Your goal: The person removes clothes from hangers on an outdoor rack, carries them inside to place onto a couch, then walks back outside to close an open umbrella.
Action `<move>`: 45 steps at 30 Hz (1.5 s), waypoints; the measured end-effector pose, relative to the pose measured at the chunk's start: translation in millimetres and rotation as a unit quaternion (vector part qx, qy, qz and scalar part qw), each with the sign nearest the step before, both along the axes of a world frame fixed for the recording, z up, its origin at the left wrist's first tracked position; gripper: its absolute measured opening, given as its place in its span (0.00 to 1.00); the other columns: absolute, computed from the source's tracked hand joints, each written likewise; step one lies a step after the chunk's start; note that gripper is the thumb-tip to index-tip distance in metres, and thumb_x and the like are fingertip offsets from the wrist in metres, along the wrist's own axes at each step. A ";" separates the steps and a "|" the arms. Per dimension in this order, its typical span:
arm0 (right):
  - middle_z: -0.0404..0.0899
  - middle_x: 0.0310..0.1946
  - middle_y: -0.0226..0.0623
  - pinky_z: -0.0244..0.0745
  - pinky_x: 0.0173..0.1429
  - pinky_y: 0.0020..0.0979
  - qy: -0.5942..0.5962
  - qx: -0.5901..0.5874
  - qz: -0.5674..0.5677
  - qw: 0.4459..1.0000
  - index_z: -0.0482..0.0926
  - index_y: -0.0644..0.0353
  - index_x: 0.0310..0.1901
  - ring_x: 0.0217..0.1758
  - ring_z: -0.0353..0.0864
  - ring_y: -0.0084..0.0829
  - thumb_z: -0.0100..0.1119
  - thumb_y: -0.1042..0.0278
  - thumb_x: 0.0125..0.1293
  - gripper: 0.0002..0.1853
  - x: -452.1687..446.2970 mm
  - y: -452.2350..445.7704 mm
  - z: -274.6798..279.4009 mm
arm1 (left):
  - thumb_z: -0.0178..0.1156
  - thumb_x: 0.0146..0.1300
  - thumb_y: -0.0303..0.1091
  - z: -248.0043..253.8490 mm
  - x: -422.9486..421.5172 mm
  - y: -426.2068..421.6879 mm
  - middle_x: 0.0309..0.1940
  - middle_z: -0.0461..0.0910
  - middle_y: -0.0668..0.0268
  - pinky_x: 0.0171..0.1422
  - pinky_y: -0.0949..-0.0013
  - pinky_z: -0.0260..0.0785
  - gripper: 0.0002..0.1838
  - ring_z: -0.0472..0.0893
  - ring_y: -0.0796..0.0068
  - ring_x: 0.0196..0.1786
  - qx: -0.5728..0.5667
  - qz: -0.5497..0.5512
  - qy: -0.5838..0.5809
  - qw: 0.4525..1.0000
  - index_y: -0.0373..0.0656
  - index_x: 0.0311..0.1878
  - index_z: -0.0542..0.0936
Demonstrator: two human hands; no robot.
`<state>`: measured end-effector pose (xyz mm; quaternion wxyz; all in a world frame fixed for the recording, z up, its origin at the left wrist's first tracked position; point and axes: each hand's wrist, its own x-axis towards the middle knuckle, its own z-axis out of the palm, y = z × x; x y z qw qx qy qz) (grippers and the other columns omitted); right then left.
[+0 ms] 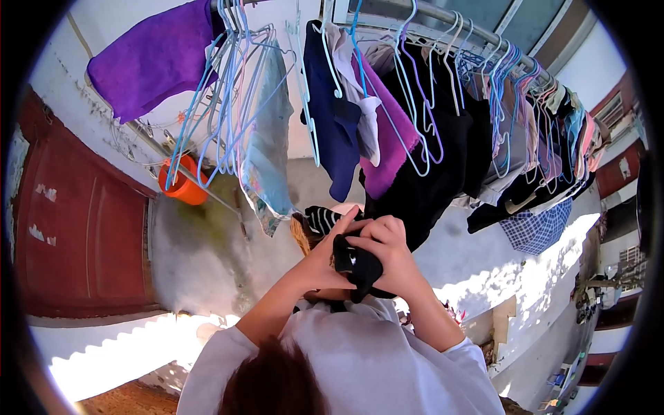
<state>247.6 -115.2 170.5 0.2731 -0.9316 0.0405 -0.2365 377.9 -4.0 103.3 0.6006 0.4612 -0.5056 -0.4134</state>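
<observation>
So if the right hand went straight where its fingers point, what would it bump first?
Probably the black cloth at its fingers, since the right hand is holding it. The left hand seems next, though depth is hard to judge.

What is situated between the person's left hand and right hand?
In the head view, a bunched black cloth lies between the left hand and the right hand, touching both.
</observation>
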 end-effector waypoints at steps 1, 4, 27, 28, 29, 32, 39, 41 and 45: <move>0.75 0.36 0.34 0.60 0.56 0.38 0.000 -0.010 0.016 1.000 0.80 0.60 0.40 0.48 0.71 0.38 0.72 0.64 0.31 0.27 3.6 2.5 5.9 | 0.74 0.36 0.29 0.5 -2.3 -2.3 0.67 0.60 0.55 0.71 0.65 0.53 0.65 0.64 0.62 0.68 -0.015 0.007 0.018 1.000 0.44 0.74 0.40; 0.75 0.34 0.34 0.60 0.56 0.37 0.002 -0.051 0.022 0.998 0.79 0.62 0.38 0.45 0.71 0.37 0.70 0.64 0.35 0.24 16.3 19.0 14.5 | 0.67 0.50 0.34 -19.8 -9.9 -3.5 0.66 0.62 0.61 0.70 0.67 0.55 0.49 0.65 0.67 0.67 -0.010 0.006 -0.010 1.000 0.45 0.72 0.49; 0.75 0.24 0.36 0.66 0.45 0.42 -0.116 -0.196 -0.201 0.953 0.73 0.62 0.29 0.39 0.74 0.40 0.66 0.68 0.49 0.11 116.8 -48.9 43.0 | 0.65 0.50 0.31 -47.5 44.1 47.9 0.43 0.78 0.64 0.54 0.66 0.69 0.17 0.77 0.67 0.47 0.027 0.196 0.030 0.980 0.43 0.46 0.77; 0.74 0.23 0.36 0.67 0.41 0.40 -0.095 -0.197 -0.223 0.950 0.72 0.62 0.28 0.36 0.74 0.40 0.66 0.67 0.50 0.12 113.9 -45.7 40.1 | 0.65 0.50 0.31 -46.0 47.8 50.4 0.43 0.78 0.64 0.54 0.66 0.69 0.17 0.77 0.67 0.47 0.041 0.208 0.003 0.977 0.43 0.46 0.77; 0.73 0.22 0.36 0.67 0.37 0.39 -0.074 -0.197 -0.245 0.946 0.71 0.61 0.27 0.33 0.75 0.39 0.67 0.66 0.50 0.13 110.0 -42.7 35.7 | 0.67 0.50 0.24 -41.9 47.2 55.8 0.45 0.79 0.66 0.53 0.70 0.71 0.19 0.79 0.75 0.47 0.039 0.210 0.107 0.971 0.39 0.47 0.76; 0.71 0.18 0.38 0.67 0.24 0.36 -0.088 -0.215 -0.262 0.937 0.69 0.61 0.27 0.22 0.74 0.39 0.68 0.62 0.52 0.17 97.0 -33.4 28.8 | 0.65 0.49 0.24 -23.7 48.8 57.2 0.40 0.81 0.64 0.50 0.70 0.73 0.16 0.80 0.73 0.44 0.028 0.260 0.091 0.961 0.39 0.43 0.78; 0.76 0.30 0.50 0.74 0.36 0.39 -0.079 -0.093 -0.240 0.963 0.71 0.65 0.48 0.32 0.78 0.50 0.68 0.66 0.53 0.23 70.8 -15.3 18.1 | 0.67 0.49 0.23 -8.6 59.6 64.5 0.41 0.80 0.67 0.52 0.70 0.71 0.17 0.79 0.76 0.44 0.035 0.262 -0.017 0.964 0.39 0.44 0.76; 0.77 0.32 0.52 0.75 0.38 0.40 -0.113 -0.031 -0.261 0.958 0.70 0.66 0.49 0.35 0.79 0.52 0.67 0.67 0.54 0.23 68.3 -13.6 8.2 | 0.67 0.49 0.23 -6.1 58.1 65.7 0.39 0.80 0.67 0.51 0.70 0.72 0.17 0.79 0.76 0.43 0.035 0.266 -0.006 0.963 0.39 0.44 0.76; 0.77 0.35 0.57 0.75 0.41 0.42 -0.063 0.017 -0.294 0.953 0.70 0.67 0.49 0.39 0.78 0.55 0.65 0.69 0.55 0.22 59.8 -7.9 -6.7 | 0.67 0.47 0.22 -10.4 58.1 65.8 0.39 0.80 0.67 0.51 0.71 0.71 0.17 0.79 0.77 0.43 0.028 0.246 -0.002 0.969 0.38 0.43 0.76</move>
